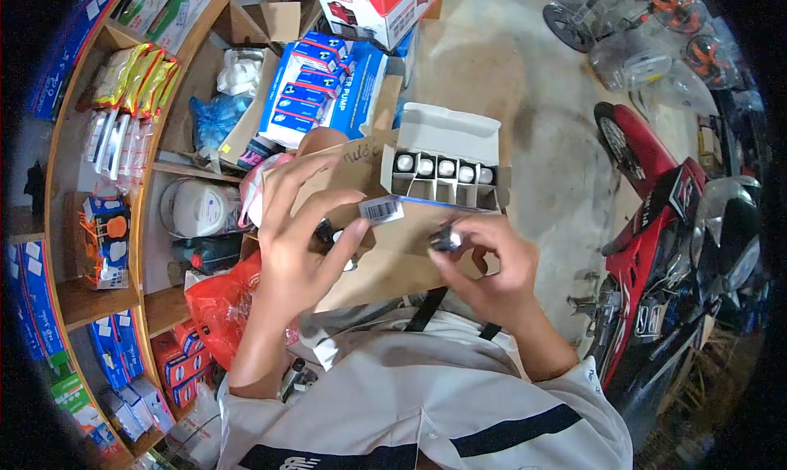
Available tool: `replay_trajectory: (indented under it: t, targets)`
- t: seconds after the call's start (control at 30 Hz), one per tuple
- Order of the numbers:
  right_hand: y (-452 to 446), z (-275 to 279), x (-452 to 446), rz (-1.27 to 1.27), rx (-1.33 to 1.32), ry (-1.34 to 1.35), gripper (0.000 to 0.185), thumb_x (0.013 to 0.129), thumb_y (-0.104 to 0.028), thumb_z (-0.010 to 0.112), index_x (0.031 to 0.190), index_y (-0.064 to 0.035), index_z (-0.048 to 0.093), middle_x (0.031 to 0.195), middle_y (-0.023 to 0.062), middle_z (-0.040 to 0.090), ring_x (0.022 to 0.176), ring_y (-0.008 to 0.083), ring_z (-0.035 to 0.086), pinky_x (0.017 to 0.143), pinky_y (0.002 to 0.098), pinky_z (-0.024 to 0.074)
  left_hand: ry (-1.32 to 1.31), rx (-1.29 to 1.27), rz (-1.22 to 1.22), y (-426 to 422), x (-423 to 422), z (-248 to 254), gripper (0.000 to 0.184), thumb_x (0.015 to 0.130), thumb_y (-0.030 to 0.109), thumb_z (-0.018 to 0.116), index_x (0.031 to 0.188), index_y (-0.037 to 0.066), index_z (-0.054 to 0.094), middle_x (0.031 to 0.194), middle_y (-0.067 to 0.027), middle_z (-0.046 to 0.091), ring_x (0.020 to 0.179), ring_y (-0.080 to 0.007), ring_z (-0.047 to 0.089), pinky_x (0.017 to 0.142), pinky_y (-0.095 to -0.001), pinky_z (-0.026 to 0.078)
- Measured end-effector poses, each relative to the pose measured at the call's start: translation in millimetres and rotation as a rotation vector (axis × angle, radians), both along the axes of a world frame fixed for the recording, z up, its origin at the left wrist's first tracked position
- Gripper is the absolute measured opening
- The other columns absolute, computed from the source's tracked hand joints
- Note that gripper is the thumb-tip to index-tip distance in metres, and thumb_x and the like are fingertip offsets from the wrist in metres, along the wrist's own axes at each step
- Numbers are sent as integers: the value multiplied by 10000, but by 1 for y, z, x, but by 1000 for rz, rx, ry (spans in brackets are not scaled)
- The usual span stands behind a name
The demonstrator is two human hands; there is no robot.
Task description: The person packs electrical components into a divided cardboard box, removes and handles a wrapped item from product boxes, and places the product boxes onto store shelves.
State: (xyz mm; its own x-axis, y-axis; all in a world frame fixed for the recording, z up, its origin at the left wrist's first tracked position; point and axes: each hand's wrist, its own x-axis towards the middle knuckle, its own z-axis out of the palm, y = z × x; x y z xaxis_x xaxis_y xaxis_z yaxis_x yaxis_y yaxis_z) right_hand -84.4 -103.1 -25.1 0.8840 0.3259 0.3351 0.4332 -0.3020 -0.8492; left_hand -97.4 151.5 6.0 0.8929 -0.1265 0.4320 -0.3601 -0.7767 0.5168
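A: Which step is shown?

B: Judged from the grips, the handling of single pieces beside a divided white box (450,132). Left hand (288,247): thumb and index finger nearly together, pinching a small barcoded piece (381,210); other fingers loosely spread. Right hand (502,261): fingers curled, a dark piece (444,240) pinched at the tips, over brown cardboard (393,267).

A: What does the next move call for?

B: In judgement, a steady pinch, with the dark piece held apart from the box's near wall.

A: And the containers, proceeding outward?

B: The divided white box, lid raised, just beyond both hands: white-topped items (447,168) in the far row, card partitions in the near. Farther, at left, a blue carton (366,89) bearing small blue-and-white boxes (297,105). Beyond, a red-and-white box (373,15); contents cannot be told.
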Motion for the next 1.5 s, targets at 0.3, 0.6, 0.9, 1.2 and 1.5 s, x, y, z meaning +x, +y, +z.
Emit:
replay_trajectory:
  t: [0.3, 0.6, 0.9, 1.2, 1.5]
  targets:
    - [-10, 15, 31, -175, -57, -80, 359, 779, -97, 877, 1110, -55, 745, 967, 103, 739, 638, 140, 668, 512, 276, 493, 50, 150, -159, -36, 36, 12, 246, 744, 99, 817, 983, 73, 765, 1377, -168, 597, 1340, -412, 488, 1101, -538, 400]
    - [-3, 16, 47, -98, -255, -140, 361, 807, -168, 860, 1129, -59, 739, 976, 137, 750, 628, 203, 671, 552, 308, 530, 77, 137, -237, -47, 41, 2, 260, 732, 121, 830, 981, 77, 772, 1467, -161, 542, 1385, -424, 452, 1111, -556, 380]
    - [0, 16, 58, 12, -355, -354, 401, 795, -207, 858, 1143, -53, 730, 938, 137, 755, 709, 272, 712, 627, 350, 569, 152, 93, -264, -37, 37, -8, 263, 743, 136, 820, 992, 71, 770, 1450, -164, 548, 1378, -421, 468, 1127, -518, 414]
    - [3, 16, 49, 5, -307, -141, 294, 826, -200, 837, 1027, -47, 685, 858, 130, 726, 725, 293, 721, 636, 378, 560, 122, 151, -293, -28, 35, -6, 319, 783, 153, 805, 1101, 134, 776, 1433, -148, 577, 1359, -404, 496, 1141, -495, 417]
    - [-4, 26, 48, 78, -398, -97, 305, 867, -220, 790, 1094, -34, 705, 961, 158, 725, 907, 352, 688, 785, 443, 572, 26, 272, -332, -24, 35, -4, 299, 824, 190, 783, 1118, 139, 771, 1447, -148, 569, 1365, -395, 497, 1128, -503, 429]
